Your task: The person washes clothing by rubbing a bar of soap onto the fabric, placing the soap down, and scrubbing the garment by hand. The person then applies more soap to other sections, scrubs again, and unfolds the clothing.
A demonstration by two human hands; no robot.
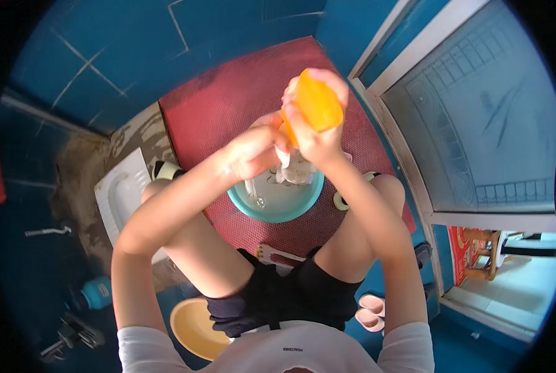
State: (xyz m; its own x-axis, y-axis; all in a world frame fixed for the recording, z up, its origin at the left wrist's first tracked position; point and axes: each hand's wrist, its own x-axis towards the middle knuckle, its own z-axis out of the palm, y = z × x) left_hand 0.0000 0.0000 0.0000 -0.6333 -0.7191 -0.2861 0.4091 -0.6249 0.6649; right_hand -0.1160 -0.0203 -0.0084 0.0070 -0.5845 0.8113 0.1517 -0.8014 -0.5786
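An orange object, perhaps a bottle or a bar [319, 104], is gripped in my right hand [320, 142], with the fingers wrapped round it, above the far side of a turquoise basin [274, 217]. My left hand [258, 149] is closed beside its lower end, and a small bit of white cloth [283, 156] hangs between the two hands. What exactly my left fingers pinch is partly hidden. Inside the basin there is cloudy water, with a pale wet cloth [298, 174] near its right side.
Red matting [209, 99] lies under the basin. A white squat toilet [121, 194] is on the left, a yellow basin [194, 328] at lower left. Pink slippers [371, 312] stand at lower right, near a framed glass door [477, 118]. A teal container [96, 292] is far left.
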